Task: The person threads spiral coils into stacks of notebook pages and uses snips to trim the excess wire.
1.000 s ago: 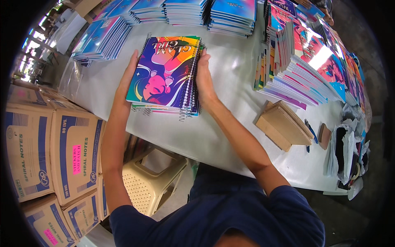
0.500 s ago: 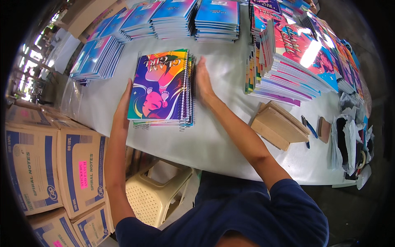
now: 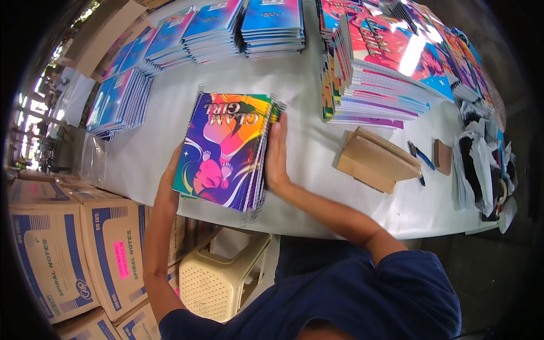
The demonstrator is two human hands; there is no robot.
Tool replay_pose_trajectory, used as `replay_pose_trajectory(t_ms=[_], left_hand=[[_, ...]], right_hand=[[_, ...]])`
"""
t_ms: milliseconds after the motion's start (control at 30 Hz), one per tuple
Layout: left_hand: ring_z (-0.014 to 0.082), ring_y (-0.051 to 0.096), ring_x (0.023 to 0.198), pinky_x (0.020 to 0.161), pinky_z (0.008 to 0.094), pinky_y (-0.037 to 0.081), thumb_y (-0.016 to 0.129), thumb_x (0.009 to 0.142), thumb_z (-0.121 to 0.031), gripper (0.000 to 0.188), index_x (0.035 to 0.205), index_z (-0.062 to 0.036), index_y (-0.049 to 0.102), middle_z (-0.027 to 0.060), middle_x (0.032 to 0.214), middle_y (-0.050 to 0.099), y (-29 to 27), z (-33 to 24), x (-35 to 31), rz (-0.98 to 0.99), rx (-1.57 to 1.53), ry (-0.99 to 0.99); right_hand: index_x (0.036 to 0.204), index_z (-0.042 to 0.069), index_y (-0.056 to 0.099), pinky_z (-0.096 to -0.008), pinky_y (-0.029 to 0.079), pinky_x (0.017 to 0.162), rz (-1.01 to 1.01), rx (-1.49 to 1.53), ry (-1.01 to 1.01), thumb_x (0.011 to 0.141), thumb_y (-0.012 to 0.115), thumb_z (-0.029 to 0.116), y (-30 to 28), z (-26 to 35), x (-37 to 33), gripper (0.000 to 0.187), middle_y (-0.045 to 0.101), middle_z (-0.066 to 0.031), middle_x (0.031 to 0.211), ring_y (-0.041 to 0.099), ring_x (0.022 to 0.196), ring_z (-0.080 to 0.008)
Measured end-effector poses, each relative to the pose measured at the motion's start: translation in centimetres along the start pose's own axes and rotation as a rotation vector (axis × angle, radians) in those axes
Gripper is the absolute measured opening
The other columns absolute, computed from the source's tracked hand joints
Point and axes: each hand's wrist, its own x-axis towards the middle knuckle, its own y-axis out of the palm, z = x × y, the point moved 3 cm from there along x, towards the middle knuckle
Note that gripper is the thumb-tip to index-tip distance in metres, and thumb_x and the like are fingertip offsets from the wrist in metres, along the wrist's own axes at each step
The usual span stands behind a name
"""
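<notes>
A stack of spiral notebooks with purple and orange illustrated covers is held between my two hands, slightly tilted over the near part of the table. My left hand grips its left edge; those fingers are mostly hidden by the stack. Against the wire-bound right edge presses my right hand, with its fingers pointing away from me. The notebooks' edges at the right look uneven and blurred.
Blue-pink notebook stacks line the table's far and left sides. Taller stacks of colourful notebooks stand at right. Nearer lie a cardboard piece, a blue pen and plastic wrapping. Cartons and a cream stool are below left.
The notebook stack has come nearer to me and turned slightly. My right hand, earlier apart from its right edge, now presses against it.
</notes>
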Motion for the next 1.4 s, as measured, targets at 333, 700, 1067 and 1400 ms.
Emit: replay_pose_trajectory(t_ms=[333,700,1067,1400], left_hand=[[0.0183,0.064,0.101,0.085,0.0315,0.055,0.053,0.096,-0.041,0.054,0.130,0.0007,0.050,0.0117,0.122,0.061,2.4,-2.1,0.8,0.111,0.044,-0.111],[0.0213,0.058,0.115,0.096,0.0339,0.048,0.035,0.091,-0.067,0.078,0.138,-0.0049,0.043,0.0133,0.131,0.055,8.9,-6.9,0.1,0.152,0.160,-0.214],[0.0307,0.030,0.140,0.112,0.0361,0.029,0.055,0.091,-0.016,0.052,0.141,-0.0058,0.042,0.0173,0.149,0.036,23.6,-7.4,-8.4,-0.033,1.595,0.862],[0.0248,0.030,0.140,0.116,0.0426,0.020,0.052,0.081,-0.008,0.059,0.137,0.0056,0.041,0.0174,0.145,0.039,23.9,6.0,-10.6,0.071,2.388,0.778]], right_hand=[[0.144,-0.003,0.025,-0.0390,0.011,0.116,-0.100,-0.180,-0.146,0.103,0.030,0.034,-5.3,1.7,-5.8,0.055,0.020,-0.0230,0.152,0.018,0.142,-0.0346],[0.122,0.014,0.058,-0.0560,0.020,0.110,0.337,-0.681,-1.034,0.091,0.040,0.057,-1.9,5.5,-2.2,0.056,0.051,-0.0081,0.131,0.048,0.120,-0.0278],[0.114,0.003,0.059,-0.0437,0.040,0.093,-0.471,-1.333,-0.492,0.085,0.067,0.013,-36.1,13.4,-3.2,0.032,0.057,-0.0148,0.115,0.051,0.112,-0.0337],[0.102,-0.001,0.055,-0.0408,0.045,0.082,-0.173,-1.663,-0.174,0.081,0.068,0.013,-37.4,13.2,-1.0,0.028,0.056,-0.0197,0.109,0.059,0.096,-0.0337]])
